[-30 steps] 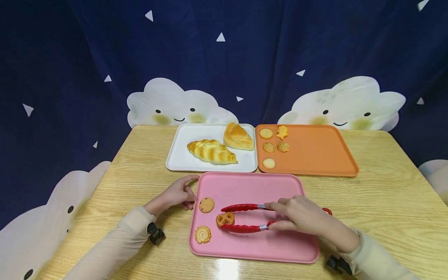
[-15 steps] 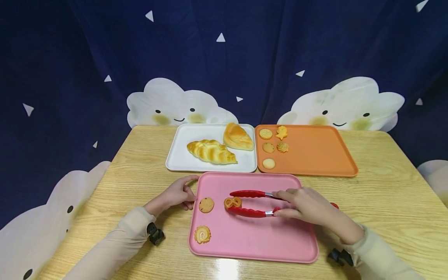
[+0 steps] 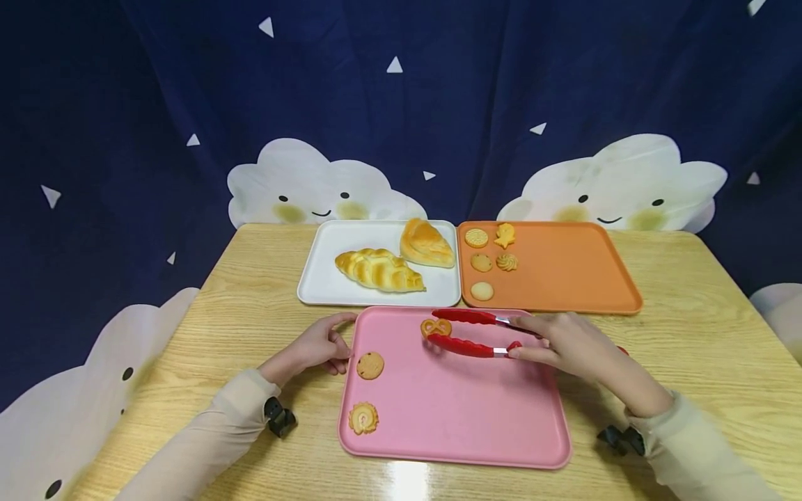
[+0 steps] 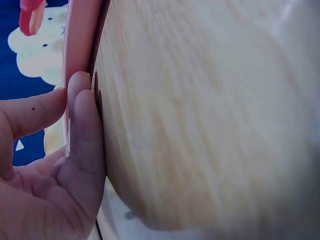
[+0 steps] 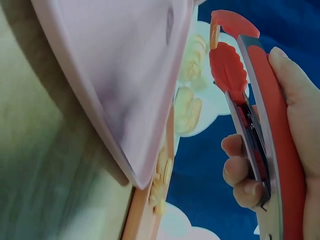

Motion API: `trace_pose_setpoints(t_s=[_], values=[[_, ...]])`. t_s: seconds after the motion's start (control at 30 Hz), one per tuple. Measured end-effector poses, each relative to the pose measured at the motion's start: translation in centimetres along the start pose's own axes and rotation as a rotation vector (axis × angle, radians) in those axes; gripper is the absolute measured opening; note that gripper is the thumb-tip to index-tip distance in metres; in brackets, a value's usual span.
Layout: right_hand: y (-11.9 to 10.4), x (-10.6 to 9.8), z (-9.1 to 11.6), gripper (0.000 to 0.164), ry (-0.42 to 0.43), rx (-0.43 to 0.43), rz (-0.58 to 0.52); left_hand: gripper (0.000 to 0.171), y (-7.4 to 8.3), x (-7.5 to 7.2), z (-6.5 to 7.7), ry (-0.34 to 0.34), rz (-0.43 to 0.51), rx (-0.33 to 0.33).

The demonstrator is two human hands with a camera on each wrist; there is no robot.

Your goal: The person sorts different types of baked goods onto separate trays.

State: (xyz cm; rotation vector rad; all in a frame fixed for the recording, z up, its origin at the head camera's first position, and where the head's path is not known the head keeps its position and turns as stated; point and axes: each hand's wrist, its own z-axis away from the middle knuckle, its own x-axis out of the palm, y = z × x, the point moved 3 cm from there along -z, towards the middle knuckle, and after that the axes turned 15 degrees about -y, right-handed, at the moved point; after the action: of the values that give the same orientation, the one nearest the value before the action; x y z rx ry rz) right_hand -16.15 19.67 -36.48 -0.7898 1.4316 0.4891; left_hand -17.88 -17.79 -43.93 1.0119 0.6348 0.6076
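My right hand (image 3: 573, 342) holds a pair of red-tipped tongs (image 3: 466, 346) over the far part of the pink tray (image 3: 451, 424). A pretzel-shaped cookie (image 3: 436, 328) sits between the tongs' tips, lifted off the tray. In the right wrist view, fingers and thumb wrap the tongs' red handle (image 5: 280, 145), and only a sliver of the pretzel cookie shows. At the tray's left rim my left hand (image 3: 319, 346) pinches the edge, thumb and fingertips against it in the left wrist view. A round speckled cookie (image 3: 370, 365) and a jagged-edged cookie (image 3: 363, 418) lie on the pink tray's left side.
Behind the pink tray, a white tray (image 3: 326, 240) carries a braided bread (image 3: 379, 270) and a wedge-shaped bread (image 3: 427, 243). Beside it, an orange tray (image 3: 564, 271) has several small cookies on its left side. A dark blue curtain (image 3: 401, 104) hangs behind the wooden table (image 3: 658, 334).
The right hand has carried the tongs and the pretzel cookie up off the pink tray, away from the body and to the right, toward the orange tray. The left hand stays put.
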Motion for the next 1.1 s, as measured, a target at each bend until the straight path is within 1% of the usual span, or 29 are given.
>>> trace_pose_setpoints(t_s=[0.13, 0.23, 0.4, 0.63, 0.77, 0.9, 1.1], values=[[0.9, -0.6, 0.3, 0.04, 0.021, 0.018, -0.023, 0.066, 0.0, 0.0, 0.0, -0.009, -0.007, 0.013], [1.7, -0.9, 0.5, 0.038, 0.019, 0.036, -0.036, 0.065, 0.0, 0.0, -0.1, -0.011, -0.008, 0.019], [2.9, -1.2, 0.6, 0.037, 0.026, 0.06, -0.019, 0.065, -0.1, -0.1, -0.1, 0.001, -0.007, 0.01], [4.5, -2.4, 0.9, 0.038, 0.017, 0.175, -0.026, 0.065, 0.1, 0.1, 0.0, 0.006, 0.0, 0.003], [5.7, -3.1, 1.0, 0.038, 0.016, 0.192, -0.019, 0.065, -0.1, 0.0, -0.1, 0.003, 0.002, 0.007], [6.8, -3.8, 1.2, 0.037, -0.008, 0.245, -0.001, 0.066, -0.1, 0.0, 0.0, 0.001, 0.007, 0.007], [8.5, -4.7, 1.3, 0.046, -0.058, 0.343, -0.006, 0.066, -0.2, 0.0, -0.1, -0.004, 0.01, 0.01]])
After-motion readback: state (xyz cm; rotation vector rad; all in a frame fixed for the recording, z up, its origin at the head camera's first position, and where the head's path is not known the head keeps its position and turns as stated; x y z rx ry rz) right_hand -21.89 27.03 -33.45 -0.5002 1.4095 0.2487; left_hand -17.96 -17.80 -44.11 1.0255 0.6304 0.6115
